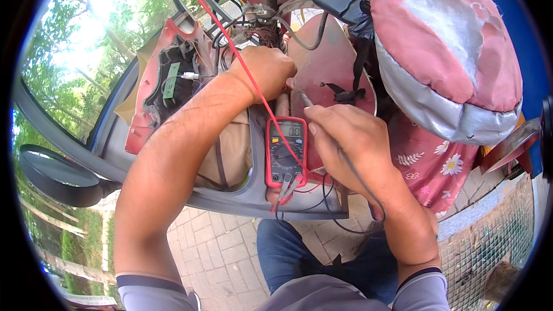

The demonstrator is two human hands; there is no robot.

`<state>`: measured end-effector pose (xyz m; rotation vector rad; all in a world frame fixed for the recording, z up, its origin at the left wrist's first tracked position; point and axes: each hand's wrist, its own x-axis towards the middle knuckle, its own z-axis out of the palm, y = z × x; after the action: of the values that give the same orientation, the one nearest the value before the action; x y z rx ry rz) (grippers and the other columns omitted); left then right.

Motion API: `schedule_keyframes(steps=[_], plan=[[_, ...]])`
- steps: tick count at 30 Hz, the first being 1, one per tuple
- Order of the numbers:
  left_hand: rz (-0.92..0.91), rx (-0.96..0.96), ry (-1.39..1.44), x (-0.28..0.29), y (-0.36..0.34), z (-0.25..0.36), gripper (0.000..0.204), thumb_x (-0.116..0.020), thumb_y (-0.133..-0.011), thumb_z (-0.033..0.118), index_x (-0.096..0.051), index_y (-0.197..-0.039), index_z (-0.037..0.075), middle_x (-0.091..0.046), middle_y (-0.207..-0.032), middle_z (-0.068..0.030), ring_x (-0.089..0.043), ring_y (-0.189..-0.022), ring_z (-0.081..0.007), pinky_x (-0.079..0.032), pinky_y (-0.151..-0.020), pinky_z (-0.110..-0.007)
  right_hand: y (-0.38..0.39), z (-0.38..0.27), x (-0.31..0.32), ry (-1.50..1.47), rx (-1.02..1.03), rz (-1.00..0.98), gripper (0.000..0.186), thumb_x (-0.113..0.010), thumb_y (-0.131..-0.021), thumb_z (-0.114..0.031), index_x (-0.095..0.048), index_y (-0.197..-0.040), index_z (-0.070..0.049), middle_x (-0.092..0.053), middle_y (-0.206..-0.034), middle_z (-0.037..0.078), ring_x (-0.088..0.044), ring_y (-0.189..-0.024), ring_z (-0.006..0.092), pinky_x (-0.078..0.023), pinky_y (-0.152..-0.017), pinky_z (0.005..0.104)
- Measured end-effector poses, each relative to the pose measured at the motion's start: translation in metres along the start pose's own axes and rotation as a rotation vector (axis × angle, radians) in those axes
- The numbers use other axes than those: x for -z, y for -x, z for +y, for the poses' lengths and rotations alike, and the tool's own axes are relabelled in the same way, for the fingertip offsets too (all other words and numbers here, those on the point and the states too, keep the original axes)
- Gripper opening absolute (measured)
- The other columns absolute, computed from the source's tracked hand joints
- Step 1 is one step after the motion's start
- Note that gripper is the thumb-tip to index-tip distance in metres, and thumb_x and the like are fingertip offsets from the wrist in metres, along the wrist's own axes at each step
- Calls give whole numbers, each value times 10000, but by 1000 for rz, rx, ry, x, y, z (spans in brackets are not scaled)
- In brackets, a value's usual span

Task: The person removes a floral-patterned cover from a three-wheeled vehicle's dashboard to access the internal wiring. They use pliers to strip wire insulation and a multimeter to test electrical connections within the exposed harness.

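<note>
My left hand [264,71] is closed at the front of the vehicle, beside a bundle of wires [262,34]; its fingertips and whatever they pinch are hidden. My right hand [345,132] grips a dark test probe [305,99], tip pointing up and left toward the left hand. From that hand the black lead [360,181] trails down along my wrist. Between and below the hands, a red-cased multimeter [286,152] with a lit display rests on the grey panel edge. Its red lead [237,55] crosses over the meter and my left wrist up to the upper left.
A red light housing [167,83] with a white connector lies left of the wires. At right hang a pink and silver padded cover [449,46] and flowered cloth [443,164]. A side mirror [60,175] juts out left. Paving [213,253] lies beneath.
</note>
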<state>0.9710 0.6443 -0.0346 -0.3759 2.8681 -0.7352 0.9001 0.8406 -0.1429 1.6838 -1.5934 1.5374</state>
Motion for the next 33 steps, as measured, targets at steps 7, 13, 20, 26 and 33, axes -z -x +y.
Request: schedule_keyframes(steps=[7,13,20,26,33], plan=[[88,58,109,-15,-5,-6,133,-789,-796,228,-781,-882,126,-753,-877,-144,-737,-918,-352,-587,-777,-464,7,6,-12,201,118,-111,340,-675,-774,-132,-716,-1098,-38,-680,-931,59,-664,-924,241,-525,-773,380],[148,-1,140,-22,-7,-13,99,-665,-825,154,-751,-846,109,-719,-822,-170,-713,-812,-390,-559,-705,-505,8,6,-13,338,129,-229,342,-603,-809,-154,-721,-1109,-42,-704,-987,66,-673,-955,227,-510,-806,367],[153,30,120,-27,-9,-14,115,-657,-826,142,-767,-856,124,-725,-811,-153,-716,-818,-379,-560,-704,-494,8,5,-15,357,137,-233,356,-598,-831,-145,-699,-1157,-44,-731,-1114,90,-686,-1039,236,-503,-855,374],[154,47,136,-26,-10,-12,131,-655,-834,148,-775,-882,127,-733,-827,-151,-723,-832,-371,-566,-717,-487,7,5,-15,345,133,-238,356,-593,-840,-144,-691,-1166,-38,-731,-1112,93,-687,-1039,237,-502,-851,379],[158,58,129,-29,-8,-13,139,-655,-837,147,-777,-900,131,-739,-841,-148,-727,-836,-367,-571,-726,-481,8,4,-15,333,130,-250,348,-592,-849,-146,-695,-1160,-32,-731,-1108,94,-687,-1025,238,-503,-841,383]])
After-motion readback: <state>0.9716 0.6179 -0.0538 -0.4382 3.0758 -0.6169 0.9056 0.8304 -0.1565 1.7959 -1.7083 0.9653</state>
